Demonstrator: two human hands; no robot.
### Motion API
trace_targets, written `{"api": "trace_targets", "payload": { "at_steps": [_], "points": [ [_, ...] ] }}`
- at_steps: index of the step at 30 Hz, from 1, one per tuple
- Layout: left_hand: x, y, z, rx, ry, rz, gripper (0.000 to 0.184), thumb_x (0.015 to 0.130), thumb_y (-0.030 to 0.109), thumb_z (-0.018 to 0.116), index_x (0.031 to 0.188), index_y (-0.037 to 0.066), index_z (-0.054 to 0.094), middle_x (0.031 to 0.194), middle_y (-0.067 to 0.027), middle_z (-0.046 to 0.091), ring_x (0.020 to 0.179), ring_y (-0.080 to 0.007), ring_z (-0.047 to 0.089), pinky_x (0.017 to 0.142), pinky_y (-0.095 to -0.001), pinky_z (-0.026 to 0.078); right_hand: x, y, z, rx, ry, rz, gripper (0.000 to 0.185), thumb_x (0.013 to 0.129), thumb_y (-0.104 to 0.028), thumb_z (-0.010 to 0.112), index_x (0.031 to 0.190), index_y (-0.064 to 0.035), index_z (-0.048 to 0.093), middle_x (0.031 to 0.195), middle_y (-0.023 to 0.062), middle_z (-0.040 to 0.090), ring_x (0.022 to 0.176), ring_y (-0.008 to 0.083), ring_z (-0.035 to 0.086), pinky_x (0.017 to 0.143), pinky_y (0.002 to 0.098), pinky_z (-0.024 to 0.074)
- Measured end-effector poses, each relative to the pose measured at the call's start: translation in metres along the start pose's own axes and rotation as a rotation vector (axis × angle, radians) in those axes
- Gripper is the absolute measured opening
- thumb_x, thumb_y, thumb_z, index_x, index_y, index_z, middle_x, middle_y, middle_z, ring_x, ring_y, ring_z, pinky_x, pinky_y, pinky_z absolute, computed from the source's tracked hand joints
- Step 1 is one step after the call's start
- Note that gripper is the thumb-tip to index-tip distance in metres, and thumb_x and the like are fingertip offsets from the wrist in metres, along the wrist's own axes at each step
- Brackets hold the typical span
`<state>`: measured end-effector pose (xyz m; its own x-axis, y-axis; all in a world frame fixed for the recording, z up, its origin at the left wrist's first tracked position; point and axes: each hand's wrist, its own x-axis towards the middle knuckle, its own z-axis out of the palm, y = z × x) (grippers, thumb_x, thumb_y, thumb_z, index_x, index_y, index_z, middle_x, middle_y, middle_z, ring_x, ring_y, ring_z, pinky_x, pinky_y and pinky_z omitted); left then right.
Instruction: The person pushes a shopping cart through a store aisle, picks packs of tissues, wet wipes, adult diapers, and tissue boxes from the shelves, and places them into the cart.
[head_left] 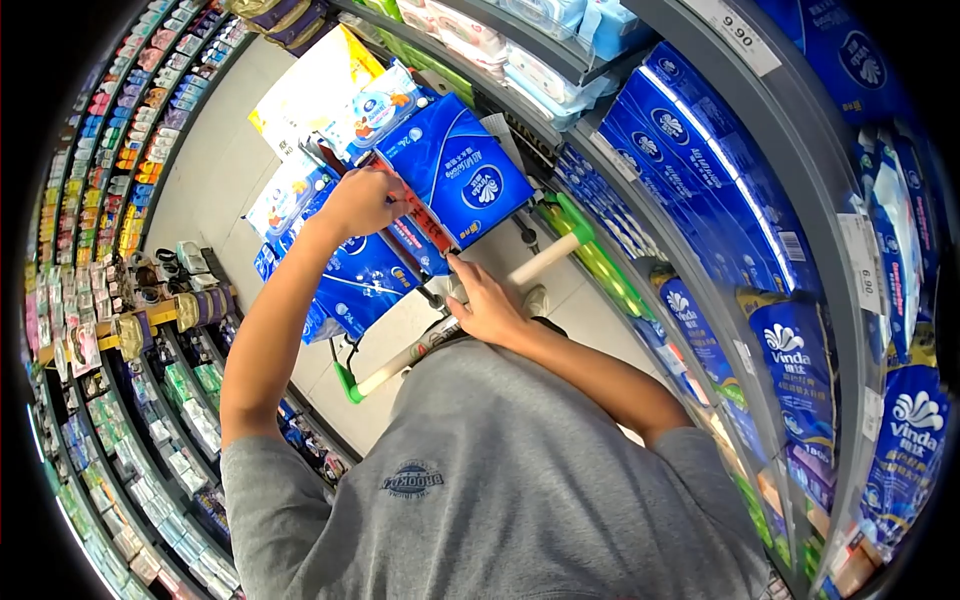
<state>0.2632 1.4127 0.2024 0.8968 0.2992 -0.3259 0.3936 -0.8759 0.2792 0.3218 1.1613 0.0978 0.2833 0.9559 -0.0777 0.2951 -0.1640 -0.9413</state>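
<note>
My left hand (368,203) is closed around the upper part of a red strip-shaped package (428,226) with lettering, above the shopping cart. My right hand (487,305) is by the cart handle (545,262); its fingers stretch toward the lower end of the red package and a fingertip touches it, with the thumb apart. Blue Vinda tissue packs (470,170) fill the cart on both sides of the red package. A white-and-blue wipes pack (385,105) and a yellow-and-white package (300,95) lie toward the cart's far end.
Shelves on the right hold blue Vinda packs (690,150) and upright Vinda bags (795,360), with price tags along the shelf edge (735,35). On the left, curved shelves carry many small packaged goods (130,220). The tiled floor (215,140) shows between the cart and the left shelves.
</note>
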Motion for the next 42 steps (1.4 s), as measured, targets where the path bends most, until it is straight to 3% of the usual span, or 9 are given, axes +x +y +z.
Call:
{"api": "trace_targets", "payload": {
  "at_steps": [11, 16, 24, 29, 31, 34, 36, 39, 42],
  "points": [
    [-0.014, -0.011, 0.018, 0.150, 0.087, -0.018, 0.015, 0.076, 0.023, 0.067, 0.073, 0.008, 0.064, 0.077, -0.0147, 0.063, 0.085, -0.0341, 0.061, 0.083, -0.0455, 0.045, -0.001, -0.007, -0.013, 0.000, 0.122, -0.193, 0.046, 0.083, -0.008, 0.066, 0.126, 0.0015, 0.053, 0.126, 0.0210, 0.053, 0.117, 0.0372, 0.053, 0.100, 0.0418, 0.0440],
    [-0.002, -0.029, 0.046, 0.178, 0.279, 0.054, 0.017, 0.074, 0.021, 0.065, 0.080, 0.004, 0.067, 0.087, -0.0179, 0.064, 0.094, -0.0352, 0.060, 0.087, -0.0494, 0.043, -0.007, -0.085, -0.142, -0.150, 0.340, -0.443, 0.027, 0.083, -0.011, 0.069, 0.109, -0.0026, 0.065, 0.106, 0.0137, 0.065, 0.096, 0.0307, 0.065, 0.083, 0.0374, 0.0525],
    [0.008, -0.001, 0.027, 0.136, 0.142, -0.063, 0.017, 0.074, 0.020, 0.068, 0.068, 0.004, 0.070, 0.073, -0.0180, 0.067, 0.075, -0.0343, 0.066, 0.078, -0.0420, 0.051, -0.098, -0.225, -0.361, -0.791, 0.923, -0.854, 0.012, 0.082, -0.010, 0.070, 0.093, -0.0036, 0.071, 0.090, 0.0105, 0.070, 0.080, 0.0258, 0.066, 0.073, 0.0333, 0.0537],
    [0.009, 0.024, 0.020, 0.303, -0.004, 0.040, 0.026, 0.078, 0.034, 0.069, 0.072, 0.009, 0.072, 0.075, -0.0137, 0.070, 0.081, -0.0313, 0.067, 0.085, -0.0431, 0.048, -0.137, -0.236, -0.438, -1.003, 1.082, -0.376, 0.029, 0.086, -0.019, 0.067, 0.111, -0.0038, 0.070, 0.106, 0.0135, 0.070, 0.090, 0.0228, 0.068, 0.082, 0.0327, 0.0533],
    [0.008, 0.053, 0.005, 0.302, -0.077, 0.064, 0.028, 0.078, 0.037, 0.069, 0.072, 0.010, 0.072, 0.075, -0.0134, 0.069, 0.080, -0.0319, 0.067, 0.083, -0.0438, 0.049, -0.147, -0.231, -0.455, -1.070, 1.040, 0.172, 0.042, 0.084, -0.025, 0.068, 0.120, -0.0043, 0.065, 0.114, 0.0182, 0.067, 0.102, 0.0287, 0.066, 0.091, 0.0337, 0.0508],
    [0.012, 0.121, -0.035, 0.253, -0.309, 0.282, 0.035, 0.080, 0.046, 0.068, 0.074, 0.012, 0.072, 0.072, -0.0128, 0.068, 0.078, -0.0326, 0.067, 0.074, -0.0461, 0.051, -0.150, -0.204, -0.479, -1.246, 0.949, 0.152, 0.054, 0.080, -0.024, 0.069, 0.129, -0.0042, 0.058, 0.120, 0.0216, 0.063, 0.111, 0.0339, 0.062, 0.099, 0.0343, 0.0467],
    [0.017, 0.190, -0.073, 0.338, -0.225, 0.525, 0.036, 0.082, 0.047, 0.067, 0.076, 0.011, 0.070, 0.072, -0.0120, 0.067, 0.075, -0.0319, 0.067, 0.067, -0.0449, 0.052, -0.145, -0.205, -0.489, -1.243, 0.887, 0.254, 0.059, 0.078, -0.016, 0.065, 0.134, -0.0033, 0.053, 0.130, 0.0221, 0.057, 0.119, 0.0353, 0.056, 0.104, 0.0363, 0.0428],
    [0.029, 0.290, -0.129, -0.052, -0.017, 0.697, 0.015, 0.082, 0.023, 0.072, 0.081, 0.008, 0.071, 0.076, -0.0089, 0.069, 0.073, -0.0275, 0.067, 0.070, -0.0363, 0.053, -0.134, -0.210, -0.497, -1.270, 0.821, 0.531, 0.065, 0.076, -0.009, 0.060, 0.139, -0.0031, 0.046, 0.141, 0.0216, 0.046, 0.131, 0.0325, 0.046, 0.109, 0.0363, 0.0381],
    [0.078, 0.359, -0.157, -0.362, 0.476, 1.071, 0.018, 0.085, 0.018, 0.066, 0.085, 0.000, 0.069, 0.089, -0.0149, 0.068, 0.086, -0.0329, 0.067, 0.077, -0.0381, 0.052, -0.127, -0.215, -0.499, -1.222, 0.765, 0.600, 0.068, 0.073, -0.008, 0.062, 0.139, -0.0029, 0.046, 0.141, 0.0224, 0.047, 0.130, 0.0328, 0.047, 0.109, 0.0364, 0.0381]
  ]
}}
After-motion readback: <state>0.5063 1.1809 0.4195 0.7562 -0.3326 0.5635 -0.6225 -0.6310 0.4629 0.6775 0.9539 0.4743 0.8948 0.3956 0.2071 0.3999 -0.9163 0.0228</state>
